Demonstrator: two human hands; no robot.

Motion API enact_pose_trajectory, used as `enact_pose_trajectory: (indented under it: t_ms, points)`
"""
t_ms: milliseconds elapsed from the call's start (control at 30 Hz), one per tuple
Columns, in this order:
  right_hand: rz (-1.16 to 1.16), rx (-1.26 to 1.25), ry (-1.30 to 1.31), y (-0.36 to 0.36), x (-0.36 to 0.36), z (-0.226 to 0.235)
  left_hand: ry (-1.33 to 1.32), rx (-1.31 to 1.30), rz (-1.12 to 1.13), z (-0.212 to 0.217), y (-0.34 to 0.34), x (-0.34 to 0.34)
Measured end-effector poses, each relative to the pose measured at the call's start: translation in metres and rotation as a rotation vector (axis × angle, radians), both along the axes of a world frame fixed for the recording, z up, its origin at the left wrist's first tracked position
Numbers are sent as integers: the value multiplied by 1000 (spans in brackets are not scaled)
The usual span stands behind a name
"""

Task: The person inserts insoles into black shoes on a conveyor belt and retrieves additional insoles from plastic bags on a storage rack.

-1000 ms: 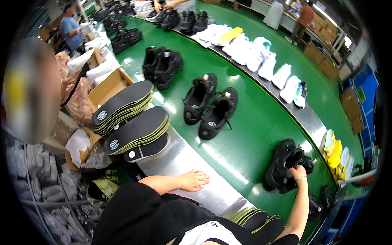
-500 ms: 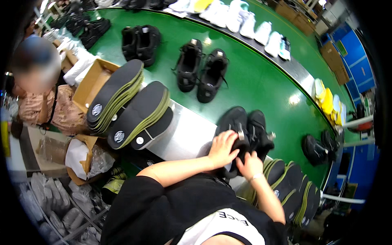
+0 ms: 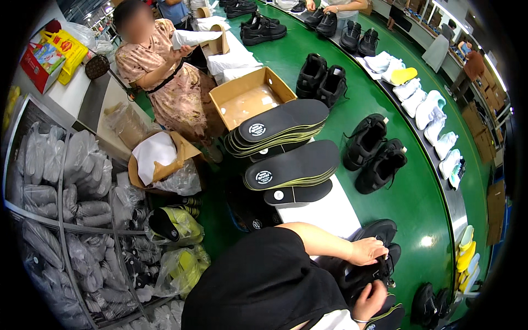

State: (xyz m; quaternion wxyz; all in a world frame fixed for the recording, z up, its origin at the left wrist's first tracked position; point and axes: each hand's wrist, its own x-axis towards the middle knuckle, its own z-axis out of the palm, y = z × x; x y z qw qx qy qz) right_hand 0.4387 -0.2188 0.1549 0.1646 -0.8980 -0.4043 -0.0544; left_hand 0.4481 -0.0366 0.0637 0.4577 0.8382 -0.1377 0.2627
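A pair of black lace-up sneakers stands at the front edge of the green work surface, with a black shoe (image 3: 360, 275) of that pair under both hands. My left hand (image 3: 369, 251) lies over its upper, fingers bent and closed on it around the tongue and laces. At the heel end, my right hand (image 3: 369, 301) has its fingers curled in against the shoe; the fingertips are partly hidden. Stacked black insoles (image 3: 385, 319) with yellow-green edges lie by my right wrist. Further to the left are more insole stacks (image 3: 291, 165), with another black sneaker pair (image 3: 379, 154) beyond them.
An open cardboard box (image 3: 247, 102) stands behind the insole stacks. A person (image 3: 159, 71) in a patterned dress holds a white item at the far left. White shoes (image 3: 429, 110) line the far dark strip. A rack (image 3: 60, 220) of bagged grey items stands at left.
My view has turned left, so the shoes and hands appear lower and further right. Both hands remain at the same pair of shoes. The person at left now shows with a white item.
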Motion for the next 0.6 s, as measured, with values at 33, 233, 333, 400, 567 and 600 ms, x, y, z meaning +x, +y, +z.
enact_pose_trajectory:
  t_ms: [33,233,333,400,567,600]
  points:
    - [46,40,-178,14,2,12,25,-12,-3,-2,1,2]
    - [-42,124,159,58,54,-17,131,-50,-88,9,8,16]
    - [-9,90,505,57,90,-23,517,-268,77,30,25,17]
    - [-132,83,878,58,107,-28,469,-269,49,9,30,29]
    - [-261,224,1166,66,120,-40,615,-643,54,-18,33,50]
    - [-307,229,1222,70,119,-35,609,-675,4,-15,37,48]
